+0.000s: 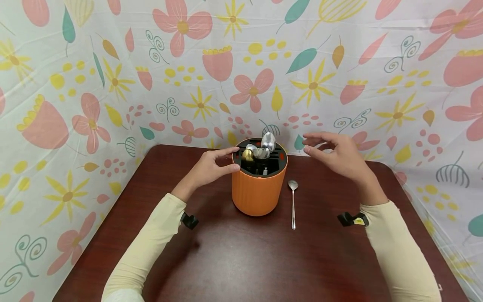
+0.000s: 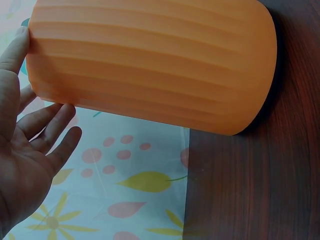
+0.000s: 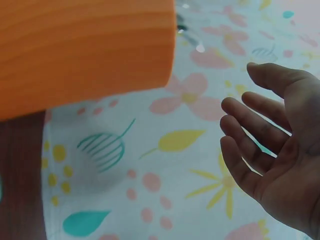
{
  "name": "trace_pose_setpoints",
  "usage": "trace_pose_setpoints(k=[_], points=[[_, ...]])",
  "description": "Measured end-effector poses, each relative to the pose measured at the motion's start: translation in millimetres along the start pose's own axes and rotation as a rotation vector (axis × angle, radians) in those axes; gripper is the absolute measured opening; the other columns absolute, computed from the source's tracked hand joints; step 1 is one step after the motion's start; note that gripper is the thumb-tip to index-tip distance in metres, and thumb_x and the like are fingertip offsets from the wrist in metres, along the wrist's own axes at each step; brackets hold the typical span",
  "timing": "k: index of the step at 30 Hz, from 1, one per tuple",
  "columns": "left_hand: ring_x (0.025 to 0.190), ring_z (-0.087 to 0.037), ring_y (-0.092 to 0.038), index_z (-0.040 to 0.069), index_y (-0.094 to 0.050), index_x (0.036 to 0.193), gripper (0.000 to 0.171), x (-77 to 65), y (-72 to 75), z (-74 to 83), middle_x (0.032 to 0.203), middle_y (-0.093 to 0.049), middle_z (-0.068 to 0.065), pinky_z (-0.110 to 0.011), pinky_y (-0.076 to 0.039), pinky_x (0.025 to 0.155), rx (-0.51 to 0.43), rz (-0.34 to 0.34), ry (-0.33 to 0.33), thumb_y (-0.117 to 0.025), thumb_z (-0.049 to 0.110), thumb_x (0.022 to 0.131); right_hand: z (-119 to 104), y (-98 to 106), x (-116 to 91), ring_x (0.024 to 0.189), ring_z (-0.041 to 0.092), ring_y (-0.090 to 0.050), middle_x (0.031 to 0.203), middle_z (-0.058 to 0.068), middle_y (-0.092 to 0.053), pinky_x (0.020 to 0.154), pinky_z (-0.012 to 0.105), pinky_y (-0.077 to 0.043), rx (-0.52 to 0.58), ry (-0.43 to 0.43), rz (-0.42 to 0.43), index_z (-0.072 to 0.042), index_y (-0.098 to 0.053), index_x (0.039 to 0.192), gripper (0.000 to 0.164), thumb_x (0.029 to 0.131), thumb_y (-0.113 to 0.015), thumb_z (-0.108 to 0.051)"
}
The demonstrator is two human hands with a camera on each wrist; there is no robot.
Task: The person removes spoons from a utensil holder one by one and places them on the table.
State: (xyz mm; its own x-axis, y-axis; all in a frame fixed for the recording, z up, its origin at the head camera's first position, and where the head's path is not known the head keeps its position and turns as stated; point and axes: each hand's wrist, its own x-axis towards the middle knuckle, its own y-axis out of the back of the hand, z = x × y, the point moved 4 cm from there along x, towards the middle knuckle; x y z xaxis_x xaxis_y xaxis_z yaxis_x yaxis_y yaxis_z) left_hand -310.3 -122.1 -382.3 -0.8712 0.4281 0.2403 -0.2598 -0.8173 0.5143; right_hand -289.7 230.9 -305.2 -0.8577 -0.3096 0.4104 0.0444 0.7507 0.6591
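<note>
An orange ribbed utensil holder [image 1: 258, 193] with a black slotted top stands upright on the table. Several spoons [image 1: 268, 141] poke out of it, bowls up, one of them gold-coloured [image 1: 247, 155]. My left hand [image 1: 215, 166] touches the holder's left upper edge with its thumb and fingertips, the fingers mostly straight. In the left wrist view that hand [image 2: 37, 135] lies against the ribbed side near the top. To the right of the holder my right hand [image 1: 337, 155] hovers in the air, fingers relaxed and nothing in them. The right wrist view shows the same hand [image 3: 275, 140] apart from the holder.
A single metal spoon [image 1: 293, 204] lies on the dark wooden table [image 1: 241, 260], just right of the holder, its bowl toward the back. Behind the table and along its sides hangs a flower-patterned cloth [image 1: 313, 46].
</note>
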Motion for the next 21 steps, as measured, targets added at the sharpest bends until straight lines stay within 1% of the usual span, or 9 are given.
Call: trace_pose_setpoints(k=[3, 6, 9, 12, 16, 18, 21], points=[[0.127, -0.019, -0.057, 0.032, -0.061, 0.143, 0.055, 0.4, 0.0, -0.5, 0.137, -0.064, 0.0, -0.056, -0.049, 0.102, -0.004, 0.003, 0.008, -0.079, 0.039, 0.091, -8.6, -2.6, 7.1, 0.093, 0.002, -0.068, 0.112, 0.003, -0.076, 0.078, 0.013, -0.052, 0.016, 0.011, 0.016, -0.023, -0.074, 0.128, 0.033, 0.095, -0.076, -0.026], [0.127, -0.019, -0.057, 0.033, -0.061, 0.143, 0.055, 0.6, 0.3, -1.2, 0.137, -0.064, -0.001, -0.054, -0.05, 0.102, -0.001, 0.006, 0.012, -0.079, 0.038, 0.091, -13.7, -6.9, 15.4, 0.094, 0.002, -0.068, 0.113, 0.005, -0.076, 0.08, 0.015, -0.052, 0.046, 0.041, 0.028, -0.021, -0.074, 0.128, 0.033, 0.095, -0.076, -0.023], [0.127, -0.018, -0.057, 0.034, -0.06, 0.143, 0.055, 0.1, 0.6, -1.0, 0.138, -0.064, 0.0, -0.052, -0.051, 0.101, 0.004, 0.006, 0.011, -0.079, 0.039, 0.091, -14.8, -12.2, 24.0, 0.096, 0.002, -0.067, 0.111, 0.006, -0.076, 0.083, 0.015, -0.052, 0.069, 0.062, 0.033, -0.018, -0.074, 0.128, 0.033, 0.095, -0.076, -0.021], [0.127, -0.018, -0.058, 0.035, -0.06, 0.144, 0.056, -0.8, 0.5, -0.3, 0.139, -0.063, 0.002, -0.049, -0.052, 0.099, 0.007, 0.003, 0.003, -0.078, 0.041, 0.091, -13.7, -18.0, 32.0, 0.097, 0.003, -0.067, 0.109, 0.005, -0.076, 0.082, 0.016, -0.053, 0.095, 0.078, 0.029, -0.017, -0.074, 0.128, 0.033, 0.096, -0.075, -0.02], [0.128, -0.018, -0.058, 0.036, -0.06, 0.144, 0.056, -1.8, 0.2, -0.3, 0.14, -0.062, 0.004, -0.046, -0.053, 0.099, 0.01, 0.001, 0.001, -0.078, 0.043, 0.091, -12.8, -26.0, 42.6, 0.097, 0.003, -0.068, 0.11, 0.011, -0.076, 0.079, 0.018, -0.055, 0.159, 0.112, 0.027, -0.012, -0.073, 0.129, 0.033, 0.096, -0.074, -0.014], [0.129, -0.02, -0.057, 0.036, -0.06, 0.144, 0.055, -1.6, 0.0, -0.7, 0.141, -0.062, 0.004, -0.048, -0.053, 0.099, 0.004, 0.001, 0.001, -0.078, 0.042, 0.092, -12.3, -30.1, 46.6, 0.097, 0.003, -0.069, 0.11, 0.013, -0.076, 0.08, 0.018, -0.055, 0.181, 0.124, 0.028, -0.009, -0.073, 0.128, 0.034, 0.095, -0.074, -0.011], [0.129, -0.02, -0.057, 0.035, -0.06, 0.143, 0.055, -1.1, -0.5, -0.5, 0.142, -0.062, 0.004, -0.051, -0.052, 0.1, -0.006, 0.0, -0.002, -0.078, 0.04, 0.092, -11.0, -36.5, 50.0, 0.096, 0.0, -0.069, 0.109, 0.014, -0.076, 0.08, 0.018, -0.054, 0.187, 0.122, 0.026, -0.011, -0.073, 0.128, 0.035, 0.094, -0.075, -0.01]])
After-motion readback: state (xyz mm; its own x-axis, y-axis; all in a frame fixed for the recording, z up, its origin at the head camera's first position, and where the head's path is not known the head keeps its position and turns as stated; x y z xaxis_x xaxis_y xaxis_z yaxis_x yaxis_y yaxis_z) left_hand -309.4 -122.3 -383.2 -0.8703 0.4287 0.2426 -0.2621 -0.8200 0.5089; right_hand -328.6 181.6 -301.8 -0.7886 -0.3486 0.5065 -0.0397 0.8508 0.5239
